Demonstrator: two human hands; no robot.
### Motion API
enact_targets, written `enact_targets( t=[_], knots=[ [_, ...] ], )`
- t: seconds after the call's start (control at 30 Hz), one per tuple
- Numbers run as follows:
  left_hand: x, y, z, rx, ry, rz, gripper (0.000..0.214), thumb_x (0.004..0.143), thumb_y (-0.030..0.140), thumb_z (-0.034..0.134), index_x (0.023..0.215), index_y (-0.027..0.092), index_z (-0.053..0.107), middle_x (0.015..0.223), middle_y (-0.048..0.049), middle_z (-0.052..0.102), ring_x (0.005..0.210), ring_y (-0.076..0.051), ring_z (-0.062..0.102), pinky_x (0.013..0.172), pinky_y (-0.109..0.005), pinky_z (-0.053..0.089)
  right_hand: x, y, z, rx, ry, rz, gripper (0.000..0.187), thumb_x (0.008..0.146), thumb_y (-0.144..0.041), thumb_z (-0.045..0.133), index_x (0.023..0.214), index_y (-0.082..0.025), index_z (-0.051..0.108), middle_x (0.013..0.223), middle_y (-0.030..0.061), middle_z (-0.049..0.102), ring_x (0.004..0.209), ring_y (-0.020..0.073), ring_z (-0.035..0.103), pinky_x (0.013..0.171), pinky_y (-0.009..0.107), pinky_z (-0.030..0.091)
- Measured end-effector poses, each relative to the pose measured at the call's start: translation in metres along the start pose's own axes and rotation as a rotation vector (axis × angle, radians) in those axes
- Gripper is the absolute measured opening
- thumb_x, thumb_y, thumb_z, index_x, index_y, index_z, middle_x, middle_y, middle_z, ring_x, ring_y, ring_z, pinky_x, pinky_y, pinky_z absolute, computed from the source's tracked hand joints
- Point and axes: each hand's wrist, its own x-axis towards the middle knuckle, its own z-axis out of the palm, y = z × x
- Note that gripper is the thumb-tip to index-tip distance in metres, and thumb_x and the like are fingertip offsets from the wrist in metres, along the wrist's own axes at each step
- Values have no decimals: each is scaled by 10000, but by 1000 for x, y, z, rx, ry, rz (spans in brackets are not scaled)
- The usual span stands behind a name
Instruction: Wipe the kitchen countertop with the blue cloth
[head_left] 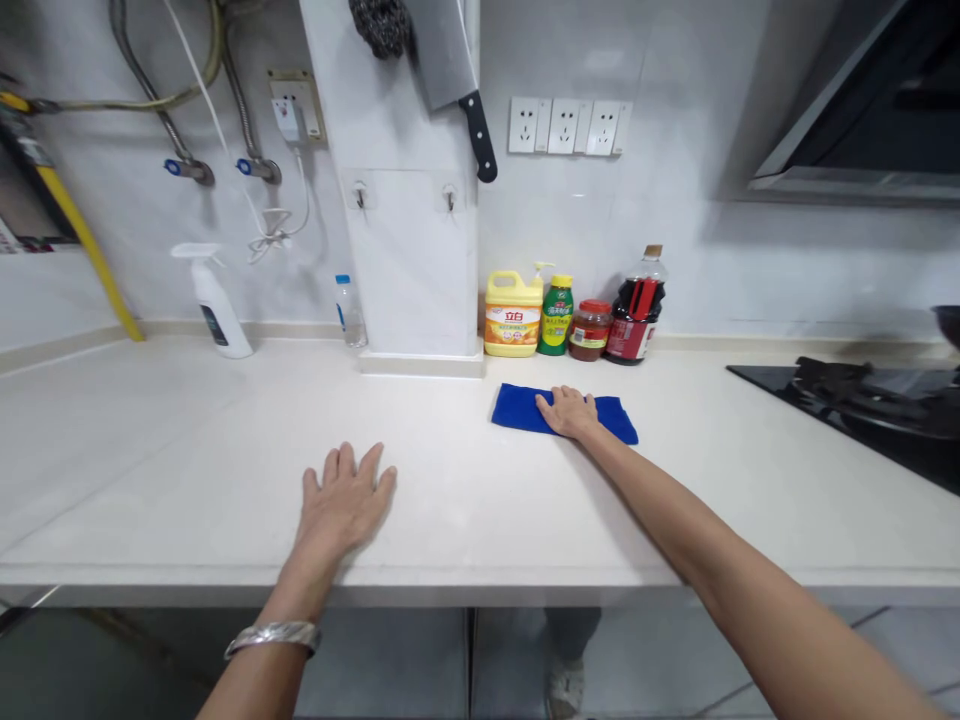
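Observation:
My right hand (568,411) lies flat on a folded blue cloth (517,410) toward the back of the white countertop (187,470), fingers stretched out and pressing down on it. My left hand (342,497) rests palm down on the bare counter near the front edge, fingers spread, holding nothing. A silver bracelet is on my left wrist.
Behind the cloth stand a yellow detergent jug (512,315), a green bottle (556,316), a red-lidded jar (590,330) and a dark sauce bottle (636,308). A white spray bottle (214,300) and a small water bottle (350,312) stand at the left. A black gas hob (862,400) is at the right; a cleaver (454,70) hangs on the wall.

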Motion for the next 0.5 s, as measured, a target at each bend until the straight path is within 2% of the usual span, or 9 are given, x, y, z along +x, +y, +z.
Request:
enact_targets(
  t=[0.13,0.27,0.43,0.5],
  knots=[
    [-2,1,-4,-33,29,15,649,1017,483,195,1598,206,270,1669,-212,136,1553,-356,97,1228,-589,107,-37,27,-7,-48,20,37,664,1034,-556,213,1438,-99,473,1503,202,456,1406,320,386,1189,538,203],
    [-1,0,-4,-38,40,9,645,1008,483,237,1595,220,278,1667,-206,145,1550,-352,119,1227,-588,125,-82,43,-10,-96,17,26,650,1039,-540,214,1476,-117,442,1535,176,432,1432,304,366,1198,529,218],
    [-1,0,-2,6,38,19,654,1012,482,167,1605,217,244,1667,-213,143,1551,-358,109,1221,-589,135,-136,56,-17,-123,-4,-34,675,1048,-522,216,1609,-146,232,1664,128,213,1548,278,163,1256,520,118],
    [-3,1,-2,20,32,15,654,1015,476,139,1608,217,229,1667,-215,138,1552,-357,105,1223,-587,127,-152,59,-23,-121,-4,-208,652,1054,-515,209,1626,-202,189,1688,67,125,1567,245,79,1276,501,38]
  ],
)
